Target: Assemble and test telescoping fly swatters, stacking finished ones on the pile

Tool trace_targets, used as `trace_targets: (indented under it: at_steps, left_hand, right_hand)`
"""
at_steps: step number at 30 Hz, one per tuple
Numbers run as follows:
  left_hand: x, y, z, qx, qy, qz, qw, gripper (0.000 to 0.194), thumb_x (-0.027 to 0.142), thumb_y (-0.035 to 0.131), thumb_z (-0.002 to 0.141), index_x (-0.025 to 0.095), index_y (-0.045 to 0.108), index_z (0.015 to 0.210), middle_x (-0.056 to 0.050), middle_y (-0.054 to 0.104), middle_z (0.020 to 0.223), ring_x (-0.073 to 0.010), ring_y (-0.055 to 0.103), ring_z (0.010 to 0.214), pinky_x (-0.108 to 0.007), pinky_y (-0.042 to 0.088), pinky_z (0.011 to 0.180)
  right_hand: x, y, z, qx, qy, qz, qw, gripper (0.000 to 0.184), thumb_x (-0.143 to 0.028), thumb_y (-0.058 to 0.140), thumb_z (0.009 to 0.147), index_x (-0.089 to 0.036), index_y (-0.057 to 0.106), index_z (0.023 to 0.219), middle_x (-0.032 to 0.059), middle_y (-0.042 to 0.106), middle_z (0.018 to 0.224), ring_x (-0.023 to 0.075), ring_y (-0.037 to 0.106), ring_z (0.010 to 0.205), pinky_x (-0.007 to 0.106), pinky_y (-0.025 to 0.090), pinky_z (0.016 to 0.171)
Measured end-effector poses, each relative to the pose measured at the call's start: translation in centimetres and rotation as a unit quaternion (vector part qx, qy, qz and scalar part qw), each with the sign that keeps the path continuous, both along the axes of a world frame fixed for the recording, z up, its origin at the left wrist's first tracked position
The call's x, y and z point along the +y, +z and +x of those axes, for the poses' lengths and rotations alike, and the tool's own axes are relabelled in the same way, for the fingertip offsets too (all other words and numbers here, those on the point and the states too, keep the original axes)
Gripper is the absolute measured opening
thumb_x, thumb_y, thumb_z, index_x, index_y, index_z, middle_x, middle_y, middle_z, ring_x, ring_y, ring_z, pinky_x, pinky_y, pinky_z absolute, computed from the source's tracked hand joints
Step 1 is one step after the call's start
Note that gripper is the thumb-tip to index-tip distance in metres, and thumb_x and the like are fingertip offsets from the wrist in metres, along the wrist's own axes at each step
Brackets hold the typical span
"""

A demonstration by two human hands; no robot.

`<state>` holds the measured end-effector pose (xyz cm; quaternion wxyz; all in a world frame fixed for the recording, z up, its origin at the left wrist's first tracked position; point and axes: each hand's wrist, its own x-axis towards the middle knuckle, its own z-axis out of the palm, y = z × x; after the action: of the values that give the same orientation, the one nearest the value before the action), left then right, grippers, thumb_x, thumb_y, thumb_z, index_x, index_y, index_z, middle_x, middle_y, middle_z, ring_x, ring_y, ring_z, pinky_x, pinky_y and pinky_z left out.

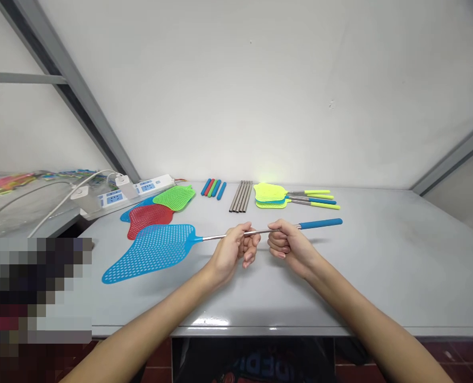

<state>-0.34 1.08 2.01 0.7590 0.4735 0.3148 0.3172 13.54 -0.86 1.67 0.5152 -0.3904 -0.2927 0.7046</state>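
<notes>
A blue fly swatter (157,250) with a thin metal shaft and a blue grip is held level above the table, its head to the left. My left hand (236,247) pinches the shaft between thumb and forefinger, the other fingers loosely curled. Close by on the right, my right hand (286,242) is closed around the same shaft near the blue grip. Behind the swatter head lie a red swatter head (151,217), a green swatter head (175,198) and, partly covered, another blue one (127,214).
Several coloured handle grips (211,188) and several metal tubes (241,197) lie at the table's back. Assembled swatters (270,196), yellow and blue, are stacked to their right. A white power strip (128,194) with plugs and cables stands at the left, beside plastic-wrapped items (25,205).
</notes>
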Motion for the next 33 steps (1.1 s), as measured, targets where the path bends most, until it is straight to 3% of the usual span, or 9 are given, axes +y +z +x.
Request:
trace_targets:
  at_steps: [23,33]
  left_hand:
    - [0.46,0.11,-0.66,0.0,0.016,0.028,0.999,0.033,0.033,0.036,0.077,0.015,0.042,0.051,0.006,0.029,0.032,-0.0056,0.031,0.03,-0.019,0.023,0.036]
    - [0.29,1.04,-0.61,-0.009,0.051,-0.006,0.999,0.03,0.028,0.033,0.078,0.017,0.037,0.051,0.007,0.028,0.033,-0.0051,0.026,0.028,-0.019,0.023,0.034]
  right_hand:
    - [-0.01,0.14,0.08,-0.026,-0.009,0.036,0.999,0.036,-0.025,0.048,0.069,-0.019,0.021,0.045,-0.008,0.011,0.043,0.005,0.01,0.038,0.022,0.014,0.036]
    - [0.05,0.46,0.36,-0.022,-0.021,0.025,0.999,0.036,-0.023,0.047,0.069,-0.019,0.021,0.044,-0.0079,0.01,0.044,0.0056,0.009,0.039,0.022,0.015,0.035]
